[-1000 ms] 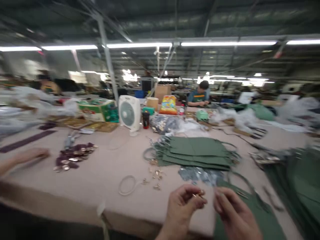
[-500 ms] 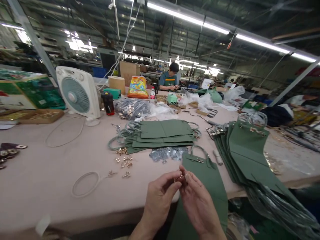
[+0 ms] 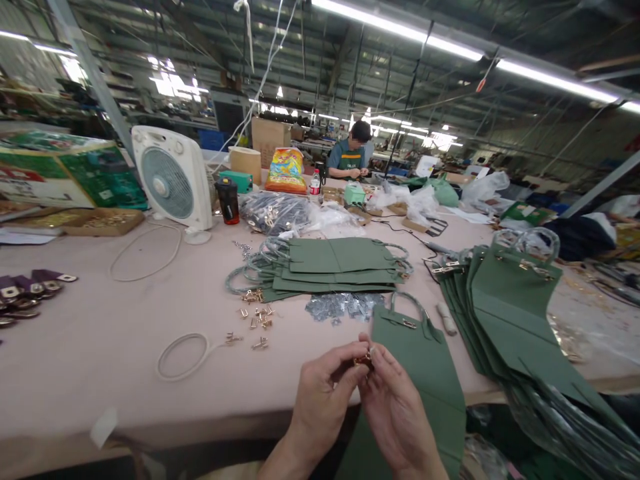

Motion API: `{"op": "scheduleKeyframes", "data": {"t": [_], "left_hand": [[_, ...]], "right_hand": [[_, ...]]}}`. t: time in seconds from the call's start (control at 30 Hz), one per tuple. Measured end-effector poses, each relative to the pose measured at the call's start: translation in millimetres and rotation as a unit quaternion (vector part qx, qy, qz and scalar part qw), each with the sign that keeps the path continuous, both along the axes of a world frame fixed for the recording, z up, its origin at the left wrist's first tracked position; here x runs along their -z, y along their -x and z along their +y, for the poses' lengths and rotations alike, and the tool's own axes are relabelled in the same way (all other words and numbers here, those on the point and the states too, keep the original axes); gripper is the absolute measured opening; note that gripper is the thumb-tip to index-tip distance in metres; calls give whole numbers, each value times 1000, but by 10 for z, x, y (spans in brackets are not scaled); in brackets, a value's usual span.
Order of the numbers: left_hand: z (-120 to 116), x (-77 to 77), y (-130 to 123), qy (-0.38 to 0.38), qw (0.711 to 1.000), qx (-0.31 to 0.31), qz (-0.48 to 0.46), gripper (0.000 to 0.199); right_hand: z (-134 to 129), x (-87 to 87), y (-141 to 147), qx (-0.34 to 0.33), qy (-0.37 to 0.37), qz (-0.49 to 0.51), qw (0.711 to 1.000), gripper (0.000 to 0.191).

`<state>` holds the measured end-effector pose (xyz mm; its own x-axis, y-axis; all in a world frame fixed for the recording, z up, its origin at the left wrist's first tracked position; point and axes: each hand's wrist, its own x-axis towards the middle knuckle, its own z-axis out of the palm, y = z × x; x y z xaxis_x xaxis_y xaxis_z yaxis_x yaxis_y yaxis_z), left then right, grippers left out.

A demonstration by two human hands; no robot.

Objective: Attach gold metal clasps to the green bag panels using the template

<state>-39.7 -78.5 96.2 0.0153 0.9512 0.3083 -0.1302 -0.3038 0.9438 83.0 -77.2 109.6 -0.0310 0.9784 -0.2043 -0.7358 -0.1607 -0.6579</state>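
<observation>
My left hand [image 3: 325, 390] and my right hand [image 3: 396, 400] meet above the table's front edge, fingertips pinched round a small metal piece [image 3: 363, 360]. Fingers cover much of it. Beneath and beside my right hand lies a green bag panel [image 3: 425, 367] with a looped handle and a metal clasp, hanging over the edge. Beyond my hands are thin clear-grey pieces [image 3: 345, 307] and a stack of green panels [image 3: 340, 257] with handles. Small gold fittings [image 3: 263, 318] lie scattered to the left of them.
More green panels [image 3: 515, 300] hang over the edge at right. A white fan [image 3: 173, 180], a dark bottle [image 3: 228, 200] and a coiled white cord [image 3: 183, 357] stand or lie on the left. Across the table a person [image 3: 350, 157] works.
The whole view has shifted, so the table and its items appear further right. Both hands stay together, pinched on the small metal piece.
</observation>
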Motion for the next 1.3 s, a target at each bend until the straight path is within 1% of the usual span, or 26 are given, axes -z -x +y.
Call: {"op": "scheduleKeyframes", "data": {"t": [0.2,0.27,0.33,0.4,0.43,0.5,0.53,0.57,0.6,0.63,0.7,0.73,0.8,0.9,1.03,1.1,1.17,1.23,1.3], "left_hand": [[-18,-5,47,-36,997,-10,63,22],[-33,-21,76,-52,996,-9,76,23],[-55,-37,106,-50,996,-4,79,23],[-78,-49,139,-17,998,2,65,25],[-88,-51,157,6,999,5,49,28],[-100,-56,200,57,998,7,3,36],[-102,-60,226,79,997,8,-21,40],[-102,-67,254,95,995,7,-40,43],[-100,-77,283,103,993,8,-49,43],[-98,-89,313,103,993,9,-49,42],[-94,-114,370,89,996,11,-27,37],[-93,-125,396,80,997,10,-13,36],[-97,-142,440,68,998,6,3,36],[-118,-171,491,62,998,-1,14,37],[-166,-230,538,51,998,-24,32,35],[-181,-247,563,34,997,-45,48,34],[-182,-246,597,3,994,-65,87,32],[-171,-232,640,-42,984,-90,147,30],[-154,-216,684,-104,965,-119,208,33]], "right_hand": [[-37,37,17,-17,6,24,1000,28],[-55,55,54,-28,24,46,998,30],[-66,75,103,-43,50,63,996,34],[-64,91,142,-52,65,59,995,37],[-57,96,151,-49,59,43,996,38],[-31,97,134,-13,14,-30,999,40],[-14,92,110,13,-22,-90,996,39],[4,82,77,37,-63,-164,984,36],[22,67,41,57,-106,-241,963,32],[39,47,6,66,-149,-312,936,27],[67,-7,-42,49,-225,-413,881,21],[78,-38,-51,33,-256,-438,861,21],[97,-99,-39,5,-305,-459,834,23],[120,-167,10,-12,-346,-467,813,25],[115,-200,86,-14,-366,-463,807,29],[92,-194,131,6,-367,-461,808,29],[68,-175,174,27,-362,-457,812,27],[56,-155,206,16,-346,-447,825,24],[64,-141,227,-23,-315,-426,848,23]]}}
